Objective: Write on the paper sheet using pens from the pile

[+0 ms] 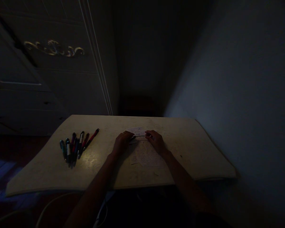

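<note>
One pale wall (239, 95) fills the right of the scene, and a panelled cabinet (68, 82) stands to the left, so the dim corner seems to leave the table (104, 175) only the space between them. Its cream top spans the room in front of me, worn and marked, with a patch of shine toward the left. Both my forearms reach over its near edge and slant inward, which brings my hands to meet around the middle. Loose pens (74, 147) lie in a rough fan on the left, apart from the papers and overlapping one another; I judge that spot keeps them within reach of my left arm yet clear of my wrists. Handwritten papers (149, 156) lie flat in the middle, nearer me than my fingers, probably so the writing is in view. My left hand (123, 141) and right hand (157, 142) rest at either side of a smaller sheet (139, 130) on the far side, a gap between them, perhaps to steady it evenly. The fingers of both curl inward, but whether they are clamped on anything I cannot tell in this gloom. Beside my left fingertips shows a small dark object (133, 138), and between the hands runs a thin dark line (140, 136), edge or rod, I cannot say which
</note>
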The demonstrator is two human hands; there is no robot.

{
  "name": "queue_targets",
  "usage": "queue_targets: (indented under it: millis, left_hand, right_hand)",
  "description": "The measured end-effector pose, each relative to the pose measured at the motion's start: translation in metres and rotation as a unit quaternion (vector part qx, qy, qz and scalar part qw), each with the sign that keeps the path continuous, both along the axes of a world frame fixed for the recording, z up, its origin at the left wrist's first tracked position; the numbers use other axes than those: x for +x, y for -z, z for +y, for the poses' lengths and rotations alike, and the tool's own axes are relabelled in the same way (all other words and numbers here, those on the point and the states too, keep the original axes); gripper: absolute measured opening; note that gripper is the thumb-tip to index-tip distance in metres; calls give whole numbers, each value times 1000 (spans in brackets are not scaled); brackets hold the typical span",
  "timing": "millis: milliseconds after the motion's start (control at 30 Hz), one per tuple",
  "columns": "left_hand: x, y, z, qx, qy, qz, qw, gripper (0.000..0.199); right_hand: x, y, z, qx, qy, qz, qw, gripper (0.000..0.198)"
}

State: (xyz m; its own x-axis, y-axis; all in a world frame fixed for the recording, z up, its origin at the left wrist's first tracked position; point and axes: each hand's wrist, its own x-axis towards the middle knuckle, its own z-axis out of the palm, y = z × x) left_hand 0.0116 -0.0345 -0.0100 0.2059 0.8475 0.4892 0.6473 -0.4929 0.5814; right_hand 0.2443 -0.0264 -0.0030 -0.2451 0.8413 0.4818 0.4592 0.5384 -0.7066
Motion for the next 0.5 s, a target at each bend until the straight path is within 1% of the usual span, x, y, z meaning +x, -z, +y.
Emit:
queue_targets:
  millis: [333, 500]
  left_hand:
    - [-1, 9, 4, 14, -16, -14, 1000, 24]
    - [-1, 8, 4, 8, -15, -10, 1000, 24]
  right_hand:
    - [3, 3, 4, 1, 14, 31, 999, 23]
    - [2, 2, 3, -10, 7, 32, 999, 23]
